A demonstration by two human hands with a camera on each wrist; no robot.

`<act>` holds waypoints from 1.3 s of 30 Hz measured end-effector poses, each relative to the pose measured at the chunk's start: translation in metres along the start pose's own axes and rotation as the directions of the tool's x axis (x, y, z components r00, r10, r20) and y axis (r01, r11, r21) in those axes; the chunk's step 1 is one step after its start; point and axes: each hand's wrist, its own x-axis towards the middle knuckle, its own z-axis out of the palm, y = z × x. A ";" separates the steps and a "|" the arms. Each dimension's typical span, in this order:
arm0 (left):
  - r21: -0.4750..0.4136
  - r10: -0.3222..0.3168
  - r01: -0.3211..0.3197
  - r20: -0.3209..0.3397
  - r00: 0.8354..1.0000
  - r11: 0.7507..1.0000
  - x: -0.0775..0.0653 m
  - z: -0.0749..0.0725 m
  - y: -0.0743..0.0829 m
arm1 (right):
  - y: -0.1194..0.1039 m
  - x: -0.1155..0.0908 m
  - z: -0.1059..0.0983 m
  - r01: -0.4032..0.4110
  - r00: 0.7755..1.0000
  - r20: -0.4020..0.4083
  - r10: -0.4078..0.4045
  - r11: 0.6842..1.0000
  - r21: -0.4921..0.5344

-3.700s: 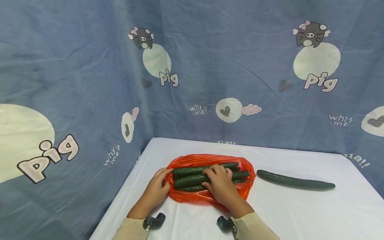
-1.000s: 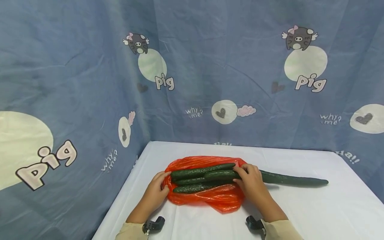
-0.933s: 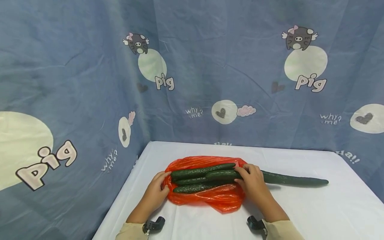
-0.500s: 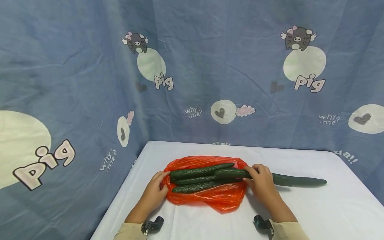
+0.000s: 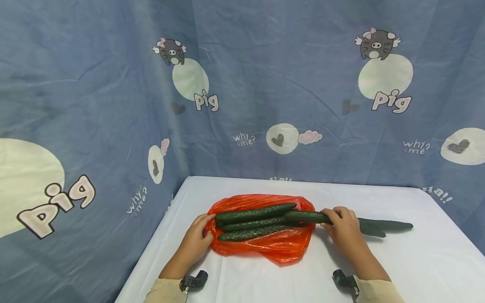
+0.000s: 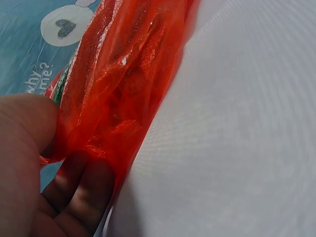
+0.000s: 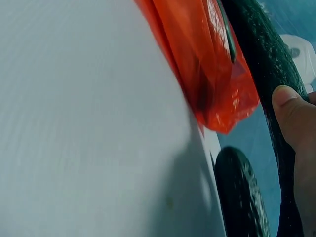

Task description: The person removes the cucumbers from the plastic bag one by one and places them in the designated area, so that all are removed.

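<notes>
While patterned cloth [image 5: 235, 84] rises behind, the tabletop [image 5: 413, 269] carries a red bag [image 5: 284, 248] toward its left edge, cucumbers [image 5: 257, 213] inside; a loose cucumber [image 5: 395, 226] lies toward the right edge; the held cucumber [image 5: 306, 216], grasped by the right hand [image 5: 346, 231], extends from over the bag toward that edge; the left hand [image 5: 196, 239] pinches the bag

blue cloth backdrop [image 5: 242, 63] | "pig" [image 5: 64, 203] three times | "why me?" [image 5: 244, 139] three times | "Ha!!" [image 5: 437, 194] far right
</notes>
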 end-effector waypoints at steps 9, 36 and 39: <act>0.008 -0.023 0.022 0.011 1.000 1.000 -0.001 0.001 0.001 | 0.020 -0.010 -0.011 -0.020 1.000 -0.006 0.020 1.000 -0.019; 0.001 -0.002 0.002 0.034 0.999 1.000 0.004 -0.001 -0.002 | 0.064 -0.029 -0.049 -0.197 0.962 0.171 0.214 0.974 -0.111; 0.004 0.013 -0.013 0.025 1.000 1.000 0.003 0.001 -0.003 | 0.067 -0.033 -0.051 -0.199 0.960 0.177 0.219 0.972 -0.122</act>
